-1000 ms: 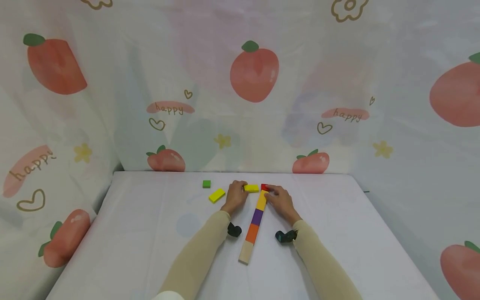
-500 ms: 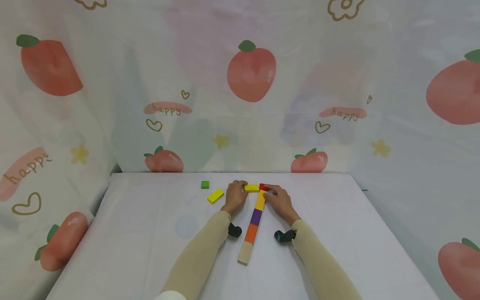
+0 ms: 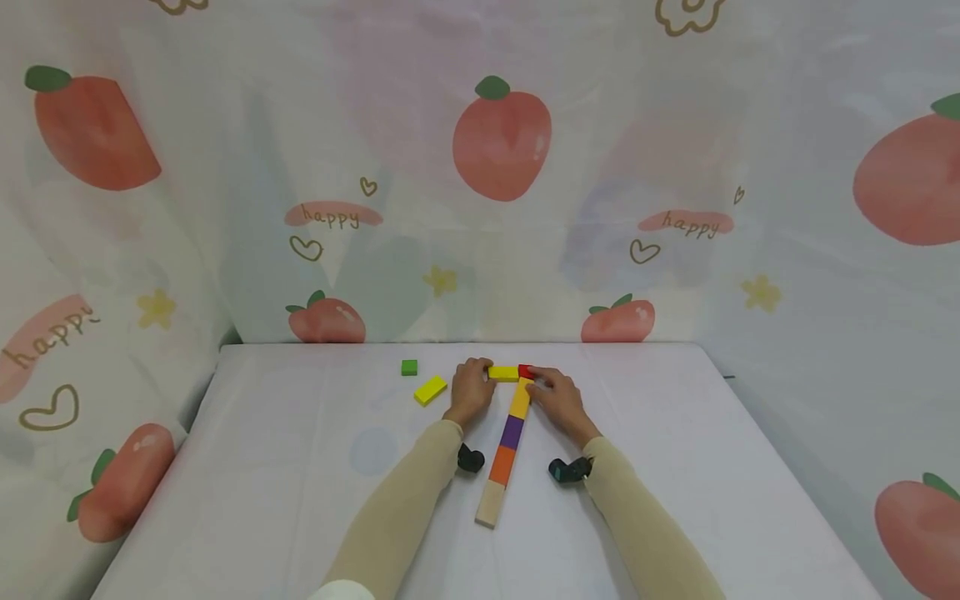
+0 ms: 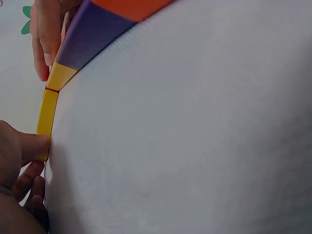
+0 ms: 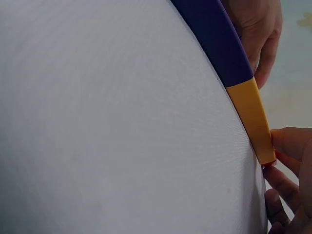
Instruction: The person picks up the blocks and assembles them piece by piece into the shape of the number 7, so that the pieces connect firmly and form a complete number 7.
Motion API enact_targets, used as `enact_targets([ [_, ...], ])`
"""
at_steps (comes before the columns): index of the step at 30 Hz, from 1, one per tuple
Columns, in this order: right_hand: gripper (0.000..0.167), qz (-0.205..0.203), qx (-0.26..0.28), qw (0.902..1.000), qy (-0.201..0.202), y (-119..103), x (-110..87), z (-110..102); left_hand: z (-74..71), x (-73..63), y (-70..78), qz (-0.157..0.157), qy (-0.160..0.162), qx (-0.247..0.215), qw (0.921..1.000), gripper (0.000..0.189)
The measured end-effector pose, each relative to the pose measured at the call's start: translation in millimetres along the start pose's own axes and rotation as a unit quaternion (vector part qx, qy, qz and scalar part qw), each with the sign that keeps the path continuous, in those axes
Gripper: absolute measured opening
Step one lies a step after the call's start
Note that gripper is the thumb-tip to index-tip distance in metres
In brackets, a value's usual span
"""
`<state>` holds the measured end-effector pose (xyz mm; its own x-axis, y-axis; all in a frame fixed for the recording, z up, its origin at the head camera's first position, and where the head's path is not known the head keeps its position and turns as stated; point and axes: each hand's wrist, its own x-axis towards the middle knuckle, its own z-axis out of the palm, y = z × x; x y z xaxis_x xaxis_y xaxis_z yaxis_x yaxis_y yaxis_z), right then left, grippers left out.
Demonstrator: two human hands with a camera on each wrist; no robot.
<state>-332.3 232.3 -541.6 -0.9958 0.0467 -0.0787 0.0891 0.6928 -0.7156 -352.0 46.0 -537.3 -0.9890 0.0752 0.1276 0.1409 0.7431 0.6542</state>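
My left hand [image 3: 470, 392] pinches the left end of a bright yellow block [image 3: 503, 374] lying crosswise at the far end of a row of blocks. Its right end meets a small red block [image 3: 524, 371], partly hidden under my right hand's fingers. The right hand [image 3: 562, 404] holds that corner, forefinger at the red block and thumb against the orange-yellow block [image 5: 251, 119]. From there the row runs toward me through a purple block [image 3: 512, 432], an orange block [image 3: 502, 465] and a plain wooden block [image 3: 491, 504], all flat and end to end.
Left of my left hand lie a loose yellow block [image 3: 431, 390], set at an angle, and a small green block [image 3: 408, 367]. Everything sits on a white-covered table [image 3: 262, 500]. A printed cloth wall [image 3: 420, 317] rises behind the table's back edge.
The yellow block in my left hand has slid right, closing the gap to the red block. My right hand stays at the corner. The head view has shifted slightly.
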Motion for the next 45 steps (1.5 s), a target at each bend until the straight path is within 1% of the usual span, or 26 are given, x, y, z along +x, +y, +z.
enact_targets([
  [2, 0.049, 0.000, -0.002, 1.0000, -0.002, 0.7, 0.6, 0.0, -1.4, -0.6, 1.7, -0.002, 0.003, -0.006, 1.0000, 0.033],
  [7, 0.049, -0.002, -0.006, 1.0000, -0.007, 1.6, 1.9, -0.4, -3.2, -0.9, 3.1, -0.001, 0.005, -0.003, 1.0000, 0.032],
  [11, 0.048, -0.004, -0.006, 1.0000, -0.006, 1.1, 1.7, -1.1, -1.9, 0.1, 2.4, 0.003, 0.009, -0.002, 1.0000, 0.032],
  [17, 0.048, -0.004, -0.007, 1.0000, -0.003, 0.5, 0.9, -0.6, 1.4, 0.5, 2.8, -0.009, 0.011, 0.001, 0.9999, 0.032],
  [27, 0.048, -0.006, -0.013, 0.9999, -0.004, -0.9, 0.7, -1.1, 0.7, 1.4, 2.1, -0.008, 0.004, -0.007, 0.9999, 0.033],
  [36, 0.047, -0.009, -0.014, 0.9998, -0.004, -0.8, 1.1, -0.7, 2.6, 1.8, 1.2, -0.012, 0.008, -0.005, 0.9999, 0.032],
  [41, 0.047, -0.020, -0.020, 0.9996, -0.002, -0.9, 0.8, -0.9, 1.4, 0.7, 2.9, -0.015, 0.004, -0.008, 0.9998, 0.032],
  [45, 0.047, -0.027, -0.024, 0.9994, -0.003, -0.2, 0.9, -1.2, -0.4, -1.1, 4.0, -0.013, 0.007, -0.010, 0.9998, 0.032],
])
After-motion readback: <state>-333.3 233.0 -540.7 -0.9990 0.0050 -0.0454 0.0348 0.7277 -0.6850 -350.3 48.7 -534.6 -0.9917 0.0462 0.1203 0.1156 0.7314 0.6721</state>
